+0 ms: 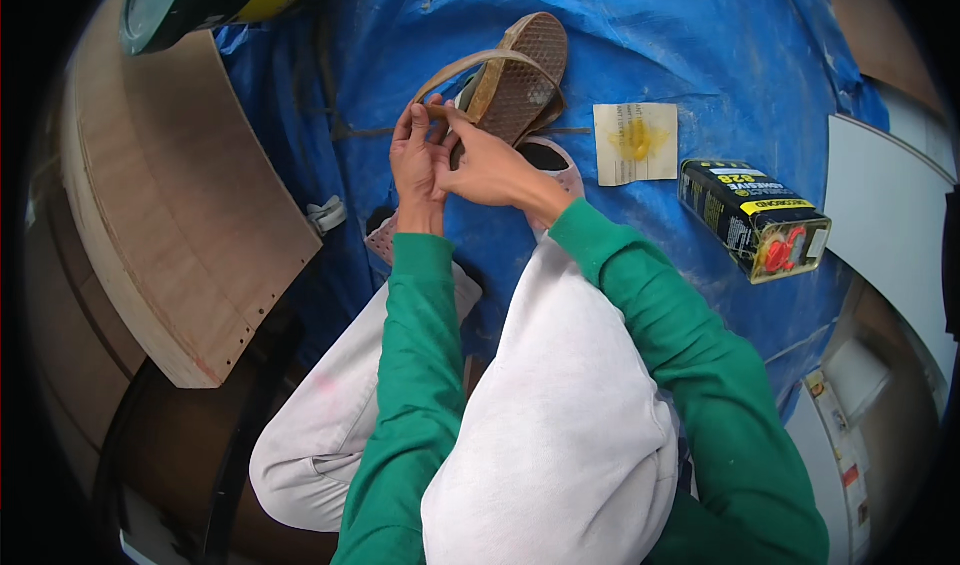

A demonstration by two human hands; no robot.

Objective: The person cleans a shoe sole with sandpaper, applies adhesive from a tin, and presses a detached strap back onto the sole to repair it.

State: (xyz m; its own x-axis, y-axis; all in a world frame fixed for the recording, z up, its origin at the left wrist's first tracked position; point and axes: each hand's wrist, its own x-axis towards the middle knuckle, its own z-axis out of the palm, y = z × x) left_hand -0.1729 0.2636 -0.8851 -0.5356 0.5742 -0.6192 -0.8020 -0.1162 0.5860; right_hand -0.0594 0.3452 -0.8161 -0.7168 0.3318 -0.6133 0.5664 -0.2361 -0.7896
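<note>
pinching the tan strap (470, 63) of a brown sandal (520, 80) between both sets of fingers, left hand (417, 157) and right hand (490, 168) meet over a blue tarp (700, 45). right of them lies a pale paper square (636, 143) smeared yellow, then a black-and-yellow rectangular tin (752, 220) with a red cap.

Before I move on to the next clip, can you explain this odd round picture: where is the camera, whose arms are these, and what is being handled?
The camera sits on the person's head and looks down, and its wide lens bends the edges. The two green sleeves coming from below are the person's own arms; the pale shapes are their knees. Both hands, the left hand and right hand, pinch a tan strap of a worn sandal lying on a blue tarp. To the right lie a paper scrap with a yellow blob and a dark tin can. A curved wooden board lies on the left.
</note>
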